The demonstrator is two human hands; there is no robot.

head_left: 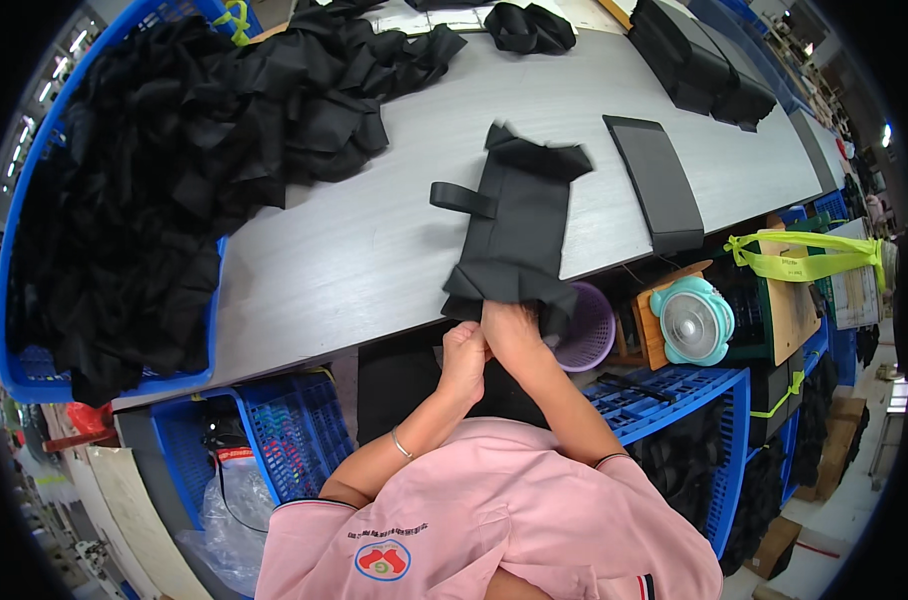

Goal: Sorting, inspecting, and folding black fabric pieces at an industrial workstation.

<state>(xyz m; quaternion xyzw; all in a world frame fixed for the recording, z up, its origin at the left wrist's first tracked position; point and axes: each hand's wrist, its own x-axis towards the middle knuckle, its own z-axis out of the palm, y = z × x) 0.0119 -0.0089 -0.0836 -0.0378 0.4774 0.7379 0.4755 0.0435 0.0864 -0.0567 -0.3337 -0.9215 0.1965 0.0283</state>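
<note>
Head view: we record one black fabric piece with a strap loop on its left side, lying on the counter, near end over the counter's near edge; our right hand at that end, fingers hidden by cloth, whether pinching we cannot tell; our left hand just beside it, fingers curled inward, any grip indiscernible; rightward, one flat black panel; leftward, one blue plastic crate, heaped with black fabric pieces.

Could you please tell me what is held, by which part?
The right hand seems to hold the black strapped fabric piece by its near end; left hand, unclear.
</note>
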